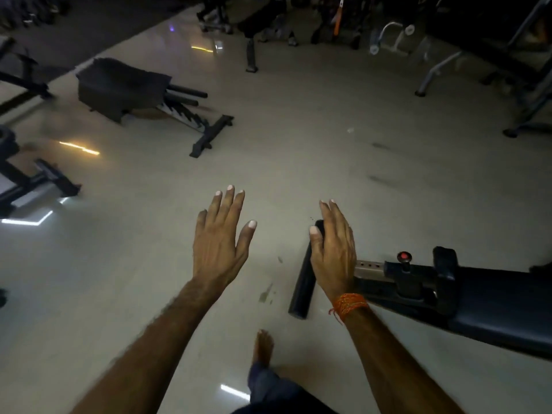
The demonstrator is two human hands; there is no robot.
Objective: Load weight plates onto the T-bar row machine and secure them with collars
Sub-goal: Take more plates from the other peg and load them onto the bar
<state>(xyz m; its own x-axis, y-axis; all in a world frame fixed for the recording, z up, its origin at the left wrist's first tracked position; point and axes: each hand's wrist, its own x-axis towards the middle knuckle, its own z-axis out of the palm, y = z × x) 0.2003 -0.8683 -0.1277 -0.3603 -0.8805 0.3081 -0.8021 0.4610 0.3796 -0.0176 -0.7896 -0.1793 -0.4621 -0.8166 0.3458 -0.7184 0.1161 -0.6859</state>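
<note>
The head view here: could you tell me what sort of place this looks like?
Most likely a gym: a padded bench with a red adjustment knob, an incline bench on the pale floor, and dim machine frames behind.

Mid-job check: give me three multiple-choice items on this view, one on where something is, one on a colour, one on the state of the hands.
1. Where is the bench?
A. lower right
B. upper left
C. between the hands

2. What colour is the wrist thread?
A. blue
B. orange
C. white

3. What are the hands doing?
A. both gripping a plate
B. one closing a collar
C. both open, holding nothing

Answers:
1 A, the bench runs in from the right edge beside the right hand.
2 B, orange strands wrap the right wrist.
3 C, the left hand and the right hand have their fingers spread, with nothing in them.
</note>
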